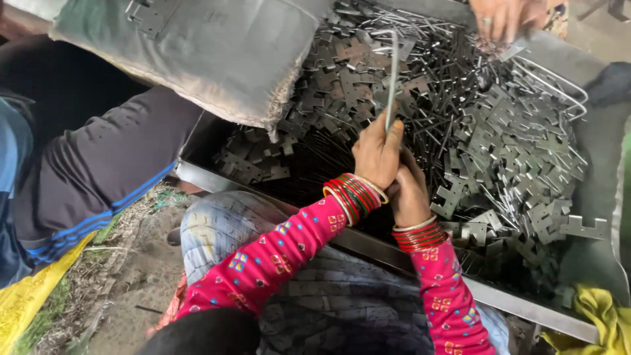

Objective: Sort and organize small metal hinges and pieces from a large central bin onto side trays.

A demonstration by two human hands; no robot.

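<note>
Head view, looking down over a metal tray (368, 246) heaped with small parts. Left hand (376, 152): near the middle of the picture, grip clamped on a long bent metal rod (392, 79) that rises from the fist toward 12 o'clock and hooks over at its top end. Right hand (409, 190): just beside the left at its 4 o'clock, touching it, fingers curled inward; whether it clasps anything cannot be told, as the left hand and wrist cover its front. Both wrists carry red and gold bangles (353, 195), and both arms wear pink patterned sleeves (276, 253) entering from 6 o'clock. Tray contents: flat notched metal plates (513, 141), grey, piled thickest from 1 to 4 o'clock, mixed with thin straight metal pins (447, 72) lying in a dense tangle toward 12 o'clock. Bent wire loops (559, 82) lie along the tray's far edge at 2 o'clock. A grey sack (210, 52), worn and dusty, overhangs the tray at 11 o'clock. Another person's hand (503, 16), with a ring on one finger, reaches into the pile at 1 o'clock, well apart from the pair of hands. At 9 o'clock, a second person's dark sleeve with blue stripes (98, 177). Yellow cloth (595, 315) at 4 o'clock, beside the tray's corner.
</note>
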